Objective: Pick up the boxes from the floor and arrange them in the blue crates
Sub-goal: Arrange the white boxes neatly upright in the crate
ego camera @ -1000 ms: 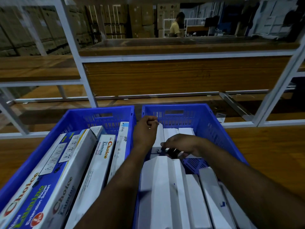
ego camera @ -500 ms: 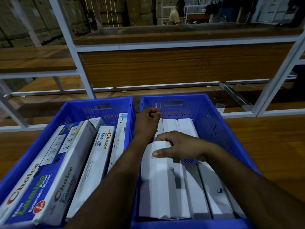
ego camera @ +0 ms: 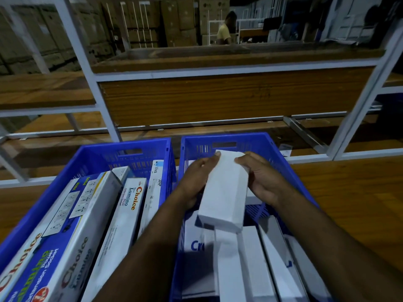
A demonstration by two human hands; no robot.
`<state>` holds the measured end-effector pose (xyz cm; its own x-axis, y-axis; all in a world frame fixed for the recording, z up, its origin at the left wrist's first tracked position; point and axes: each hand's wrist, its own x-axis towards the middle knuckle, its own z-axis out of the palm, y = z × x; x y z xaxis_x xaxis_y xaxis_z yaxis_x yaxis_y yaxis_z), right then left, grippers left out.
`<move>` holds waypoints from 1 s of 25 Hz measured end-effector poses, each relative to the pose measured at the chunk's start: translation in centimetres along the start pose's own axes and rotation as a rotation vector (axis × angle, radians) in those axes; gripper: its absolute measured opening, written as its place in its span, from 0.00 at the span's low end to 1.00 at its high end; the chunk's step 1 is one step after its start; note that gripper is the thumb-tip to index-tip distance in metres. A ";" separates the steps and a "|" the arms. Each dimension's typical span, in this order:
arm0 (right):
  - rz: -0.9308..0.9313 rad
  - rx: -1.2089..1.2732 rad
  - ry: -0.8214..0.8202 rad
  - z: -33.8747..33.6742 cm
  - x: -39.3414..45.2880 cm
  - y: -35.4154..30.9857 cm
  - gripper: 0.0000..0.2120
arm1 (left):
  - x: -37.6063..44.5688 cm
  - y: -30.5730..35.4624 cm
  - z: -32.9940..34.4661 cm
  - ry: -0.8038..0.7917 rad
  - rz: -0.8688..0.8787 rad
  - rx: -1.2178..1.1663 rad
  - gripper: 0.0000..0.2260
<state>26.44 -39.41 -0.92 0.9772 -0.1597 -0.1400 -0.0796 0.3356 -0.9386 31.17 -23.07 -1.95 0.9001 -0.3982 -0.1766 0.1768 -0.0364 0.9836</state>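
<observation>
Change vs half a second back: your hands were low in the right crate, left one fisted at the far end, right one flat on the boxes. Now both have come up with a plain white box (ego camera: 224, 192) between them, lifted clear of the rest.

Right blue crate (ego camera: 226, 139): white boxes (ego camera: 257, 264) lying lengthwise along the near half, one showing blue "Cr" lettering; bare crate floor visible under your right wrist.

Left blue crate (ego camera: 102, 153): long "Choice Lumino" extension socket boxes (ego camera: 72, 247) packed side by side, plus a slim "Viva" box (ego camera: 153, 188) against the right wall.

Left hand (ego camera: 196, 179) wraps the held box's left edge, right hand (ego camera: 261, 179) clamps the right edge, fingers curled round it. Box tilted, far end up near the crate's back wall.
</observation>
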 end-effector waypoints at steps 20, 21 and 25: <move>-0.296 -0.603 -0.227 1.8 -1.4 1.2 0.23 | 0.9 -0.8 1.2 0.163 0.088 -0.393 0.22; -0.300 -0.613 -0.219 1.8 -1.4 1.2 0.20 | 0.6 -0.5 1.4 0.118 0.055 -0.465 0.25; -0.399 -0.752 -0.189 1.5 -1.1 1.7 0.22 | 0.0 0.0 1.3 -0.034 0.035 -0.600 0.32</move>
<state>25.53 -37.24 -1.86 0.9707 0.0447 0.2359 0.2322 -0.4252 -0.8748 30.63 -24.22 -1.90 0.8979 -0.4197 -0.1330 0.3499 0.4968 0.7942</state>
